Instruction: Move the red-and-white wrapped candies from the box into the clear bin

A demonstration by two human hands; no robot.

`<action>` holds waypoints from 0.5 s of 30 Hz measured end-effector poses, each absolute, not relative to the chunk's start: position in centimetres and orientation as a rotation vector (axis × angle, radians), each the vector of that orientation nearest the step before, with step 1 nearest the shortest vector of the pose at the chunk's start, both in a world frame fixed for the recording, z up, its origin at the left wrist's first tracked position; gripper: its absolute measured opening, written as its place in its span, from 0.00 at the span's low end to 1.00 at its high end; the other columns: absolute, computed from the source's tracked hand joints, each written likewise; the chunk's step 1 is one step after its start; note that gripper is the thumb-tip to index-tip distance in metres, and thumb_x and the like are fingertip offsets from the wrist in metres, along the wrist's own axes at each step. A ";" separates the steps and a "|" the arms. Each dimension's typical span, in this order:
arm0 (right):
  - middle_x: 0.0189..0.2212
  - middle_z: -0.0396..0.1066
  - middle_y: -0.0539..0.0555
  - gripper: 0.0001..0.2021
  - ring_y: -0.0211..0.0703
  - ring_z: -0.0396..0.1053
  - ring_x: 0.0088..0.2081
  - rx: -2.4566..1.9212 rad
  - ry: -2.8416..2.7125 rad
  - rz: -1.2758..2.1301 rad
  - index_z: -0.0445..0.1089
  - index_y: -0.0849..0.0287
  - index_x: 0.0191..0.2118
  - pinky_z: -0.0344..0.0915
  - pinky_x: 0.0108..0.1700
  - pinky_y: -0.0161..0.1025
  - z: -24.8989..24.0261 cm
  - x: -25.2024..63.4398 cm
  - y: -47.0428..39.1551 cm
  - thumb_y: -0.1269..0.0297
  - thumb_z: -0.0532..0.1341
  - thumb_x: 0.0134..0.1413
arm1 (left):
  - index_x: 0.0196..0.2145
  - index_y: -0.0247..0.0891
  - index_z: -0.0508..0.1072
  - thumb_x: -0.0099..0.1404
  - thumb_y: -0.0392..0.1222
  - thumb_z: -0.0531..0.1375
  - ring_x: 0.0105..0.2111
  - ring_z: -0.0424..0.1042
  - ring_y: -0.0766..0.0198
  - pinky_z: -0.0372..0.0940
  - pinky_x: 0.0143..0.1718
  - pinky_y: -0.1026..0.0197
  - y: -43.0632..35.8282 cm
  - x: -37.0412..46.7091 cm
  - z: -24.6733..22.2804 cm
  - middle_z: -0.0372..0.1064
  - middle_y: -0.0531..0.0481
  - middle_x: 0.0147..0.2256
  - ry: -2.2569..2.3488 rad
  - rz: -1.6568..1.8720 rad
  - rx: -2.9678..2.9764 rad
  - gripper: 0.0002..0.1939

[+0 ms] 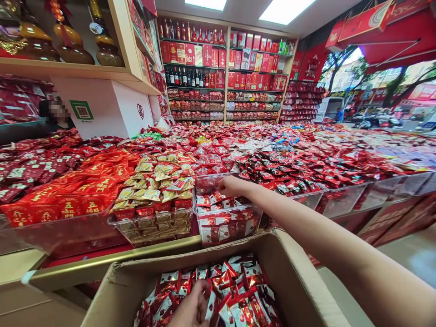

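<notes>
**Hands in the candy: 1 in the carton, 1 in the clear bin**

At the far left a person (56,113) sits behind the counter, beside a white box with a green QR code sign (81,110). Above, a wooden shelf (68,68) carries amber gourd-shaped bottles (71,45).

Below it, the display counter is heaped with wrapped sweets. A pile of flat red packets with gold characters (78,190) lies at the left; just beside it, a clear plastic bin holds gold-and-red wrapped candies (156,190).

At the bottom of the view stands an open cardboard box (293,277) filled with red-and-white candy packets (238,290). The left hand (192,309) is down among these packets, fingers curled onto them; whether it grips any cannot be told, since the frame edge cuts the hand off.

Above the box, the next clear bin (235,222) on the counter holds the same red-and-white packets at a lower level. The right hand (231,185) reaches into the top of this bin, fingers drawn together and bent down over the packets; any packet pinched in them is hidden.

Further right, more clear bins of dark red sweets (289,177) run along the counter edge. Back shelves (226,72) hold red gift boxes and bottles, and at the far right the shop opens to a street with trees (391,86).
</notes>
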State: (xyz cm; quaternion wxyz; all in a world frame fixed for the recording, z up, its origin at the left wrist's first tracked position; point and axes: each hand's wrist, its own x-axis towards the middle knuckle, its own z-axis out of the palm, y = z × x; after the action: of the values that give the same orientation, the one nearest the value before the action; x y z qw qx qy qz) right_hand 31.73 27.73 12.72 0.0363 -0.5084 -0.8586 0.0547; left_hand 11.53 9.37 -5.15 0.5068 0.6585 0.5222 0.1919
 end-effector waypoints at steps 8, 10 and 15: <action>0.30 0.67 0.52 0.11 0.33 0.61 0.29 -1.044 -2.165 0.444 0.66 0.64 0.37 0.57 0.31 0.30 15.2 31.0 18.3 0.64 0.51 0.51 | 0.39 0.45 0.54 0.53 0.37 0.59 0.26 0.60 0.70 0.56 0.28 0.68 8.3 10.5 2.9 0.60 0.58 0.26 0.935 1.074 1.190 0.18; 0.22 0.65 0.49 0.11 0.31 0.59 0.24 -1.049 -2.181 0.708 0.66 0.63 0.30 0.55 0.26 0.29 13.6 30.7 14.5 0.61 0.52 0.51 | 0.39 0.46 0.54 0.52 0.37 0.59 0.26 0.61 0.71 0.56 0.28 0.69 8.0 10.4 3.7 0.60 0.59 0.26 0.909 1.105 1.150 0.20; 0.26 0.65 0.49 0.19 0.32 0.60 0.24 -1.112 -1.795 1.490 0.62 0.61 0.38 0.56 0.24 0.29 6.8 29.2 10.7 0.58 0.62 0.39 | 0.41 0.46 0.53 0.54 0.34 0.58 0.29 0.63 0.71 0.59 0.32 0.68 7.9 10.9 3.9 0.62 0.59 0.27 0.856 1.108 1.167 0.20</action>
State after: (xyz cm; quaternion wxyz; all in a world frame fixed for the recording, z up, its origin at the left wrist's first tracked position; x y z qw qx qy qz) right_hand 29.16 10.74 6.80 0.2749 -0.4138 -0.6679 0.5542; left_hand 10.85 7.92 3.86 0.6126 0.5061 0.3714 0.4803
